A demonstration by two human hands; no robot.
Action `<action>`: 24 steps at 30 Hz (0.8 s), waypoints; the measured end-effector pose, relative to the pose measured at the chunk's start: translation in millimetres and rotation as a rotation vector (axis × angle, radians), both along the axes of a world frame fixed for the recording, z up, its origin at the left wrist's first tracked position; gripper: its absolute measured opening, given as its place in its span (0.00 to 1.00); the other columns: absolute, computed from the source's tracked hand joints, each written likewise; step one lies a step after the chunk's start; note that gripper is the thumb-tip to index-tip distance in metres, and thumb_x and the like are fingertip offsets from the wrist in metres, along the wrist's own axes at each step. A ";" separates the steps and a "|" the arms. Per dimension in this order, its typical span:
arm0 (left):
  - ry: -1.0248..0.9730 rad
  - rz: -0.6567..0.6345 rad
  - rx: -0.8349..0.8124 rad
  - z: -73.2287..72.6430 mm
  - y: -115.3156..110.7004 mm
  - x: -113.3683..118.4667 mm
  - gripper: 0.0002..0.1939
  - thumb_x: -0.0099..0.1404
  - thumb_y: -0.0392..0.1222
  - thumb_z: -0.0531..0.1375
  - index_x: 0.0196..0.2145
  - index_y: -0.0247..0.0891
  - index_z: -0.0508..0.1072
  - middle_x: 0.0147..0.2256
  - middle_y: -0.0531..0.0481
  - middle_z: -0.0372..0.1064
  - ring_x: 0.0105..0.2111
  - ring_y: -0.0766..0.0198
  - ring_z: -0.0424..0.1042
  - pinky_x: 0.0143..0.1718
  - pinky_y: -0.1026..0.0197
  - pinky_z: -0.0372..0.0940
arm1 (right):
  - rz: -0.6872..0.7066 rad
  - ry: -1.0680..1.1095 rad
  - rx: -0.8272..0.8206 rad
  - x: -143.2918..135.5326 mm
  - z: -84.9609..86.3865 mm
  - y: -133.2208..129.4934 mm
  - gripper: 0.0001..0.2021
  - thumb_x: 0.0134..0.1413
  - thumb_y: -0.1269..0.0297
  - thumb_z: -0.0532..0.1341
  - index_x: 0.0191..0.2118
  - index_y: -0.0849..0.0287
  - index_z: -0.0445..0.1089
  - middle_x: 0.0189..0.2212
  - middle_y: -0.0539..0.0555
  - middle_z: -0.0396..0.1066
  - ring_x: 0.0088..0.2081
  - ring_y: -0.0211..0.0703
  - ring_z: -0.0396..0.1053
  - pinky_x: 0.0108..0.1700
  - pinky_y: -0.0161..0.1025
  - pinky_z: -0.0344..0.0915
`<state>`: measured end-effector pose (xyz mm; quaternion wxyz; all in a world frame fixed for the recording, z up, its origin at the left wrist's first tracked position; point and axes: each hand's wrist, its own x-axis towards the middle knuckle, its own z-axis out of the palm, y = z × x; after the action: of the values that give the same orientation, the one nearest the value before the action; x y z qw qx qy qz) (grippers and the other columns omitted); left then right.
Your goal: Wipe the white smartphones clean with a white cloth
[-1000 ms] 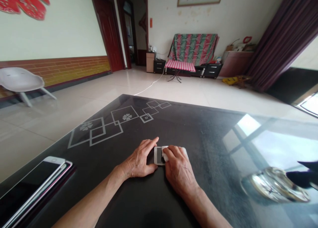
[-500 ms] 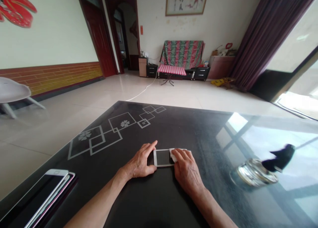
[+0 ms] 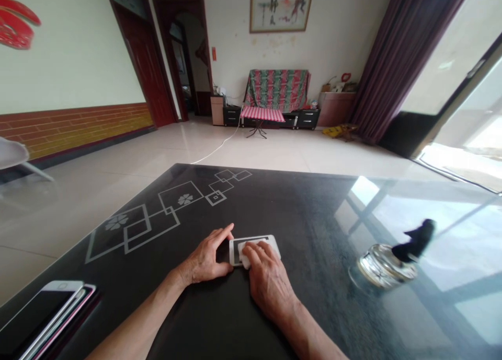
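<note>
A white smartphone lies flat on the black tabletop, its dark screen facing up. My left hand grips the phone's left end, thumb at the near edge and fingers at the far edge. Under the fingers of my right hand is a white wipe, pressed onto the screen and covering part of it. The underside of the wipe is hidden.
At the near left lies a stack of several phones. A glass bottle with a black spray top stands on the right. Across the floor are a small striped table and a white chair.
My right hand has slid the wipe left along the screen, baring the phone's right end. My left hand keeps its hold. The whole view has shifted slightly.
</note>
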<state>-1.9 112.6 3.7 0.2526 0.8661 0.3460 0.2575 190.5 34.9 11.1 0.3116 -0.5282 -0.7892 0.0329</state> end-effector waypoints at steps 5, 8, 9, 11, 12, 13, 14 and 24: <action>0.011 0.007 0.000 3.5 -1.2 0.2 0.46 0.47 0.34 0.63 0.63 0.41 0.51 0.47 0.48 0.65 0.49 0.55 0.65 0.56 0.51 0.59 | -0.165 -0.037 -0.007 25.5 -1.0 11.8 0.19 0.53 0.79 0.52 0.48 0.57 0.68 0.49 0.55 0.71 0.50 0.50 0.62 0.51 0.48 0.60; 0.011 0.005 0.003 4.7 -1.7 0.8 0.47 0.47 0.33 0.63 0.63 0.41 0.51 0.47 0.48 0.65 0.49 0.55 0.65 0.56 0.51 0.59 | -0.151 -0.043 -0.018 32.8 -1.3 17.6 0.20 0.53 0.80 0.51 0.48 0.57 0.68 0.49 0.54 0.71 0.49 0.48 0.63 0.51 0.45 0.60; 0.011 0.005 0.008 4.9 -1.8 1.0 0.47 0.47 0.33 0.63 0.63 0.41 0.51 0.47 0.48 0.65 0.48 0.55 0.65 0.56 0.51 0.59 | -0.138 -0.044 -0.022 33.9 -1.2 18.3 0.20 0.53 0.80 0.51 0.48 0.57 0.68 0.49 0.54 0.71 0.48 0.47 0.63 0.51 0.44 0.60; 0.012 0.003 0.017 4.9 -1.7 1.4 0.47 0.47 0.34 0.63 0.64 0.40 0.50 0.46 0.48 0.65 0.48 0.56 0.65 0.56 0.50 0.59 | -0.113 -0.043 -0.032 35.9 -0.9 17.5 0.19 0.53 0.81 0.50 0.47 0.58 0.68 0.48 0.54 0.71 0.47 0.47 0.63 0.51 0.43 0.60; 0.013 0.000 0.019 4.8 -1.6 1.4 0.47 0.47 0.34 0.63 0.64 0.41 0.50 0.46 0.48 0.65 0.48 0.55 0.65 0.55 0.50 0.59 | -0.102 -0.041 -0.038 37.1 -0.5 15.8 0.19 0.53 0.81 0.50 0.46 0.58 0.68 0.48 0.54 0.71 0.47 0.47 0.63 0.51 0.43 0.60; 0.014 -0.002 0.020 4.6 -1.4 1.5 0.47 0.47 0.34 0.63 0.64 0.41 0.50 0.46 0.48 0.65 0.48 0.55 0.65 0.55 0.50 0.59 | -0.092 -0.038 -0.043 38.5 0.0 13.4 0.18 0.53 0.80 0.50 0.46 0.58 0.68 0.48 0.54 0.71 0.47 0.47 0.63 0.51 0.44 0.60; 0.014 -0.005 0.020 4.3 -1.1 1.5 0.47 0.47 0.34 0.63 0.64 0.41 0.50 0.46 0.48 0.65 0.48 0.55 0.65 0.55 0.50 0.59 | -0.080 -0.034 -0.049 40.1 0.7 10.3 0.18 0.54 0.80 0.50 0.46 0.58 0.68 0.48 0.55 0.71 0.47 0.47 0.63 0.52 0.44 0.60; 0.009 -0.012 0.025 0.6 0.2 0.5 0.46 0.48 0.34 0.63 0.63 0.40 0.51 0.46 0.48 0.65 0.48 0.55 0.65 0.56 0.52 0.59 | -0.039 -0.019 -0.081 49.5 6.9 -29.8 0.21 0.52 0.82 0.50 0.47 0.56 0.67 0.48 0.53 0.70 0.48 0.46 0.63 0.52 0.43 0.61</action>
<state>-1.4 112.8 4.3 0.2421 0.8724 0.3386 0.2564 240.1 5.1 17.9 0.2830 -0.5561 -0.7796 0.0535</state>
